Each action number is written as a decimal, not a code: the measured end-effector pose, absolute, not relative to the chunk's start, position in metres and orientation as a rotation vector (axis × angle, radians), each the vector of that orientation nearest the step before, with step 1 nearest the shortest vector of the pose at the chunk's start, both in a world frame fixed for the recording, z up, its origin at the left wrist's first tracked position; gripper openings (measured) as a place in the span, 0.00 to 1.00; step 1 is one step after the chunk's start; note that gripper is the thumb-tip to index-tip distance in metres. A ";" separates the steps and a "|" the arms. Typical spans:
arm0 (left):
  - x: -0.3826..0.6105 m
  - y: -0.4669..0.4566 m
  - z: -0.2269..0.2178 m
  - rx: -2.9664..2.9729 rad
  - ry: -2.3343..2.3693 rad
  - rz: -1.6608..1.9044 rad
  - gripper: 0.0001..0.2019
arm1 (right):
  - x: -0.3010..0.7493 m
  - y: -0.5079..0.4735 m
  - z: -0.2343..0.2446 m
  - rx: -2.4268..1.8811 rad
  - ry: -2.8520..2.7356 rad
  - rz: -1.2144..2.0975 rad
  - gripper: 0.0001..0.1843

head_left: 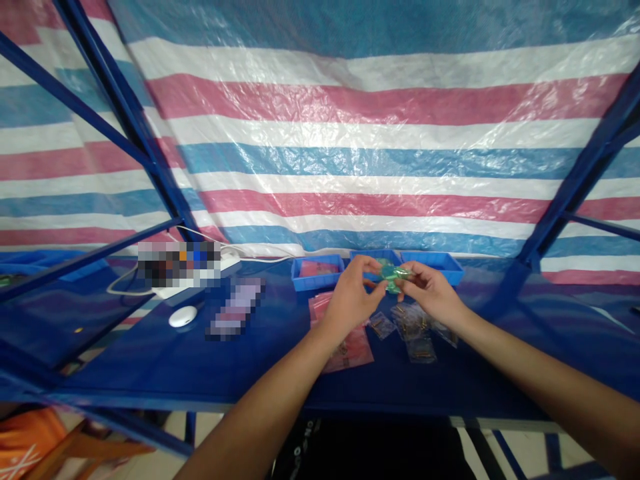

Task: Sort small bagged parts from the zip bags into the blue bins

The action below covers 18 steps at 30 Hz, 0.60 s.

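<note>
Between my two hands is a small green, shiny plastic bag (393, 279), raised above the table. My left hand (353, 293) pinches its left side with thumb and fingers. On the other side, my right hand (429, 291) grips the bag's right edge. Below the hands lie several small clear bags (413, 323) with brass-coloured pieces inside. A pink plastic bag (353, 353) lies flat under my left hand and forearm. What the green bag contains cannot be made out.
Blue bins stand along the back: a left bin (317, 281) with pink bags, a middle bin (375, 255) partly hidden, and a right bin (440, 267). Leftward on the blue table (165, 363) are a white rounded case (183, 316) and a power strip (230, 265). Blue frame posts flank a striped sheet (370, 160).
</note>
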State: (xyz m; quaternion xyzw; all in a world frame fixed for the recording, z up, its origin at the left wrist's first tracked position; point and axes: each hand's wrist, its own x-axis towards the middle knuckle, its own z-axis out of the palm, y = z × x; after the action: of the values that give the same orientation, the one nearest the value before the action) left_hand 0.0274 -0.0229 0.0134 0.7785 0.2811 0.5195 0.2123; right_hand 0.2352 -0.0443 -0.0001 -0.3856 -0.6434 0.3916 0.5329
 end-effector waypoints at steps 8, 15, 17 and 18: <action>0.025 -0.031 0.019 2.389 0.724 1.274 0.12 | 0.234 -0.047 -0.007 -1.018 -1.536 0.738 0.17; 0.026 -0.025 0.011 2.184 0.758 1.268 0.17 | 0.231 -0.051 -0.005 -0.919 -1.815 0.398 0.07; 0.024 -0.020 0.010 2.152 0.795 1.259 0.14 | 0.232 -0.051 -0.003 -0.936 -1.755 0.447 0.08; 0.023 -0.018 0.010 2.138 0.801 1.250 0.14 | 0.232 -0.051 -0.002 -0.946 -1.710 0.474 0.10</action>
State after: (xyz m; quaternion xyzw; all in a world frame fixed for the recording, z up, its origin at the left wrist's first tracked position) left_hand 0.0233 -0.0181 0.0102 0.7917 0.2968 0.4629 0.2662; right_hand 0.2320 -0.0511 -0.0016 -0.3971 -0.7182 0.1991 0.5356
